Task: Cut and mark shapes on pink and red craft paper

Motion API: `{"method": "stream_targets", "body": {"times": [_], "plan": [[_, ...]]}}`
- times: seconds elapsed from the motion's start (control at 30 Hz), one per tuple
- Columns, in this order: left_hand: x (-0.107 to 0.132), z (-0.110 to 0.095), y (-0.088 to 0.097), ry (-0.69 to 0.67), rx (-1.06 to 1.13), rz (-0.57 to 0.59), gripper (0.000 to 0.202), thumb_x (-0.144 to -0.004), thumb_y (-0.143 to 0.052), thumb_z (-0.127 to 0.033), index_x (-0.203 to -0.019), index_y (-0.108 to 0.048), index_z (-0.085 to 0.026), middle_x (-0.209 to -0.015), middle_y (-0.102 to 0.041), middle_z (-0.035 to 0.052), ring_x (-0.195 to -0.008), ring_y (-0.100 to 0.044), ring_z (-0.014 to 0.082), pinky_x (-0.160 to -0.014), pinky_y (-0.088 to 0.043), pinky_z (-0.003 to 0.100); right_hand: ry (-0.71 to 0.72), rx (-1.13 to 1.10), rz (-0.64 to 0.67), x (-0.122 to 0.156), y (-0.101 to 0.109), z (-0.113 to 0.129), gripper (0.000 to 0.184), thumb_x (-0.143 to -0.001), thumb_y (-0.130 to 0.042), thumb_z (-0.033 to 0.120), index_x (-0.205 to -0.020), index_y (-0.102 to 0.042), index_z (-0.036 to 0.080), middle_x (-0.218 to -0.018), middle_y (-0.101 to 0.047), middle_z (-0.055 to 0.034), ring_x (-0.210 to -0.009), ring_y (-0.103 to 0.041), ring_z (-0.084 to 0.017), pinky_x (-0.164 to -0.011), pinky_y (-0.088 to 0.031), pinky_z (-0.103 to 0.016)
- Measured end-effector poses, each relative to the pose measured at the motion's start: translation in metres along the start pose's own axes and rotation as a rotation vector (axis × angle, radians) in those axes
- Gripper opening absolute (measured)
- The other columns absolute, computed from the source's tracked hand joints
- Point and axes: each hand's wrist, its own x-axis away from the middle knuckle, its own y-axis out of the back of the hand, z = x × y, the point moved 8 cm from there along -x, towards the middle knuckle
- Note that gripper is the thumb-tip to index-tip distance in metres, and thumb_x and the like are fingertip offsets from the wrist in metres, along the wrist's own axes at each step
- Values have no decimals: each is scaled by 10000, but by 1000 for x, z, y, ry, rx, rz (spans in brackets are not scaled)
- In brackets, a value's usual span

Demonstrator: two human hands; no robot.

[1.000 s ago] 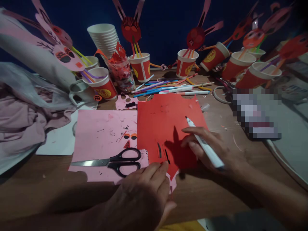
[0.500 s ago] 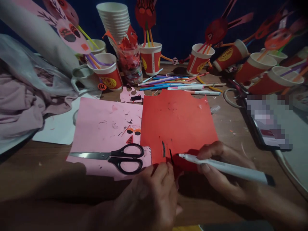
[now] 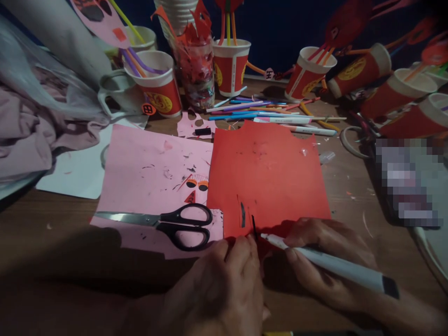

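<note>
My right hand [image 3: 325, 261] grips a white marker pen [image 3: 343, 268] with a dark end. Its tip is close beside a narrow black mark [image 3: 254, 225] at the lower edge of the red paper [image 3: 269, 172]. With fingers bent and pressed together, my left hand [image 3: 227, 280] holds down that same edge; what lies beneath the fingertips is mostly hidden. Black-handled scissors [image 3: 184, 224] rest closed on the pink paper [image 3: 140, 158] to the left. Small cut-out eyes [image 3: 197, 185] and a red triangle [image 3: 191, 197] lie above the scissor handles.
Colored sticks [image 3: 259, 112] and pens lie behind the papers. Several red paper cups [image 3: 231, 70] with stick figures line the back, beside a clear cup of red scraps [image 3: 196, 70]. A phone [image 3: 408, 182] with a cable is at right; a grey mug [image 3: 117, 93] and cloth [image 3: 28, 126] are at left.
The head view has tilted lower, so the cups sit higher in the picture. The marker tip has moved slightly down the black mark. My left hand stays at the paper's edge.
</note>
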Motion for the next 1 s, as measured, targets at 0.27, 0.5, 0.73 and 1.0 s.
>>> {"method": "stream_targets", "body": {"times": [0.27, 0.5, 0.73, 1.0], "plan": [[1, -1, -6, 7, 29, 105, 319, -807, -514, -341, -916, -621, -61, -924, -643, 163, -842, -554, 256, -649, -465, 367, 8, -2, -10, -1, -2, 1, 143, -738, -493, 116, -759, -443, 248, -499, -562, 56, -417, -549, -109, -395, -426, -219], [2, 1, -12, 57, 48, 94, 351, -768, -543, -386, -891, -625, -68, -910, -645, 161, -803, -554, 257, -637, -460, 377, -8, 13, -3, -2, -2, -1, 132, -749, -477, 124, -759, -447, 251, -506, -572, 49, -431, -567, -113, -408, -448, -221], [-3, 1, 2, 2, 23, 100, 298, -807, -530, -336, -895, -637, -72, -950, -647, 159, -833, -554, 239, -675, -458, 353, -22, 37, -34, 0, -2, -2, 148, -765, -484, 121, -797, -439, 259, -515, -571, 49, -442, -572, -128, -410, -447, -245], [1, 0, -4, 28, 34, 98, 329, -806, -509, -350, -904, -624, -57, -931, -644, 160, -836, -548, 251, -659, -438, 361, -49, -11, -57, 0, -3, -5, 134, -762, -517, 128, -801, -473, 249, -535, -595, 39, -500, -614, -137, -438, -463, -238]]}}
